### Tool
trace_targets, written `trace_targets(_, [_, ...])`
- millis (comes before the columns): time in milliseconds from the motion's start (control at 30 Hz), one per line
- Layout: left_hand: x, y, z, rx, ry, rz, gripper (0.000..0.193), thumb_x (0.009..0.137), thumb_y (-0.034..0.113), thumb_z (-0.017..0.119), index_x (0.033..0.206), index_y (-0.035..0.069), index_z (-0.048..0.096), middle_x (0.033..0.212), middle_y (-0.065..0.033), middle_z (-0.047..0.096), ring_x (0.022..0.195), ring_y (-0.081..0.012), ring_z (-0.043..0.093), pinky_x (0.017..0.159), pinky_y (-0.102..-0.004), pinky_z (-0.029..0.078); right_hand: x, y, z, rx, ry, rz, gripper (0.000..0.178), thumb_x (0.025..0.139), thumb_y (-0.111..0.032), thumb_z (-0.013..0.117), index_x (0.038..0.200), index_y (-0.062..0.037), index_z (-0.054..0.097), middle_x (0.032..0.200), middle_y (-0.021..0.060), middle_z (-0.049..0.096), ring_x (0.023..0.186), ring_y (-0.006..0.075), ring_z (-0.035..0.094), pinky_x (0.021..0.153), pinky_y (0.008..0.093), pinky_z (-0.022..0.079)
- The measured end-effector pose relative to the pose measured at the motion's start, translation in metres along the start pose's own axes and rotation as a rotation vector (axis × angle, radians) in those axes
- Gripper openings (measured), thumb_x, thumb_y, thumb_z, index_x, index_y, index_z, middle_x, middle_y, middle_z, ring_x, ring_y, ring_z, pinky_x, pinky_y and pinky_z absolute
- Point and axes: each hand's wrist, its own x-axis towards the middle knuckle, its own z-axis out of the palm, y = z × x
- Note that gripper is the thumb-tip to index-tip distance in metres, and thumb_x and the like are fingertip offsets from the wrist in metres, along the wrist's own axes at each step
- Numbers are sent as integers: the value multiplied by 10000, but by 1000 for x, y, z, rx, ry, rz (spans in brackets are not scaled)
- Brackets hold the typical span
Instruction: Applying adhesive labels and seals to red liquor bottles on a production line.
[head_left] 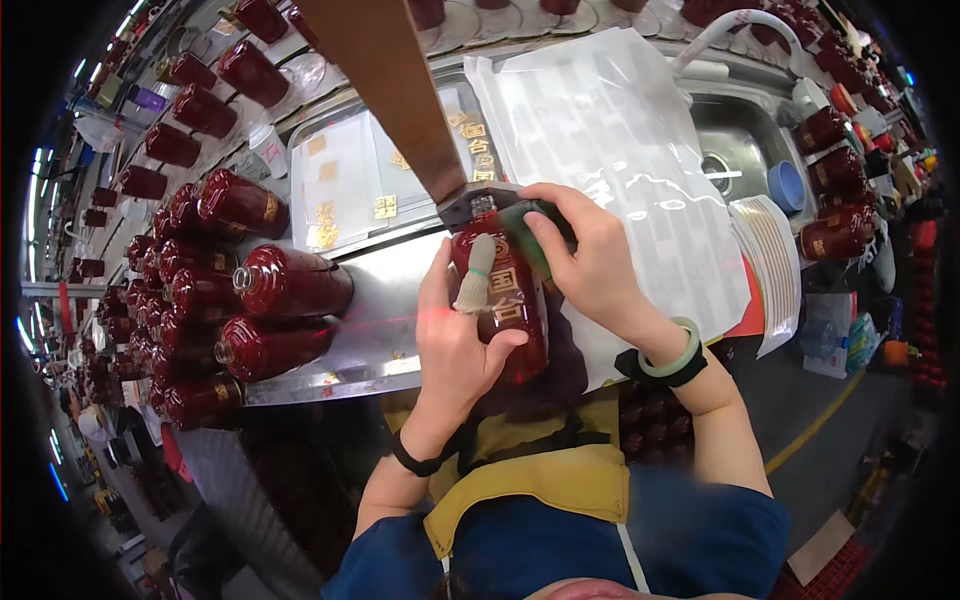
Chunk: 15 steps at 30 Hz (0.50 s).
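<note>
A glossy dark red bottle with gold characters lies in front of me, its neck pointing away. My left hand grips its left side, thumb across the lower part. One finger wears a pale cloth sleeve tied with a green band and rests beside the gold characters. At the bottle's shoulder my right hand is closed, thumb and fingers around a dark green object whose kind I cannot make out. The bottle's neck meets a dark metal bracket at the foot of a brown post.
Many red bottles crowd the left side. A tray holds sheets and gold stickers. On the right are a white plastic-covered sheet, a steel sink with a blue bowl, and a stack of white strips.
</note>
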Motion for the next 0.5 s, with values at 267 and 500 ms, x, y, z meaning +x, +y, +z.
trace_targets(267, [7,-5,-5,-364,44,-211,513,967,161,642,1427,-52,562,1470,-235,518,1263,-333,590,1080,-414,454,15,-9,-10,-315,81,-139,218,940,-80,682,1155,-98,708,866,108,644,727,321,664,649,408,515])
trace_targets(500, [0,-3,1,-962,-92,-610,724,1019,31,601,1633,-3,219,1515,-152,494,1334,-190,521,1136,-357,420,16,-5,-20,-144,38,-320,229,884,-39,687,1103,-89,726,952,59,715,849,268,669,776,377,509])
